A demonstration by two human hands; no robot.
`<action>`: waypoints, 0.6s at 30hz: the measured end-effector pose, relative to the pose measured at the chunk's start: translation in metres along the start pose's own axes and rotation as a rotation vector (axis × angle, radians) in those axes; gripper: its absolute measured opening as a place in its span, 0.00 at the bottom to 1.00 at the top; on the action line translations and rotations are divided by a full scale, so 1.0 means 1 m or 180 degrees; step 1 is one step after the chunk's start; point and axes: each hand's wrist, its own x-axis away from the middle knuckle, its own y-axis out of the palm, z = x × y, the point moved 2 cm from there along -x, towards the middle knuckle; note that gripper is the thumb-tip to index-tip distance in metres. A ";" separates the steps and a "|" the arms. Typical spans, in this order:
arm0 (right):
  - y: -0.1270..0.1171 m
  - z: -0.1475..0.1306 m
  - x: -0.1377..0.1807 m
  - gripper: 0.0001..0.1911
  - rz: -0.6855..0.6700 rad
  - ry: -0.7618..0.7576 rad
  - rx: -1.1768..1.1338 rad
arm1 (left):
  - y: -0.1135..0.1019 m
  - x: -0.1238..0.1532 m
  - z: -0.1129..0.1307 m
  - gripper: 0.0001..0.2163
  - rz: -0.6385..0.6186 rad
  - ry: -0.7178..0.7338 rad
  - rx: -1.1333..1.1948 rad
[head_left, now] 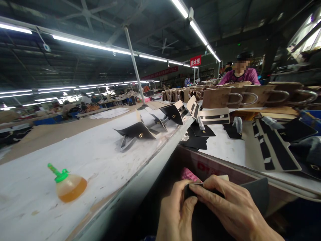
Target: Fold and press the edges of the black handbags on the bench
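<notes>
While the left hand point(173, 211) pinches a black piece point(186, 192) between thumb and fingers, the right hand point(228, 197) holds its upper edge too, just beside the table point(107, 164). A bottle point(71, 188) of amber liquid rests there; beyond are black flaps point(135, 130) with gold clasps point(140, 135), brown bags point(215, 97), then a person point(247, 77) in purple.

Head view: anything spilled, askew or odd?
A yellowish stain marks the white covering near the bottle of amber liquid, odd against the pale surface; its source can't be told. Nothing else stands out.
</notes>
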 end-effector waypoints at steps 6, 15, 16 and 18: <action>0.000 -0.001 -0.006 0.12 0.0179 0.0296 0.0183 | -0.013 -0.001 -0.004 0.13 0.0683 -0.0125 -0.0295; -0.003 0.003 -0.011 0.03 0.0466 0.0838 -0.0530 | -0.017 0.006 0.009 0.10 0.1152 -0.0031 0.0000; -0.002 0.003 -0.011 0.03 0.0458 0.0864 -0.0583 | -0.015 0.007 0.010 0.08 0.1131 0.0053 0.0031; -0.002 0.003 -0.011 0.04 0.0448 0.0903 -0.0612 | -0.014 0.008 0.009 0.07 0.1103 0.0228 0.0002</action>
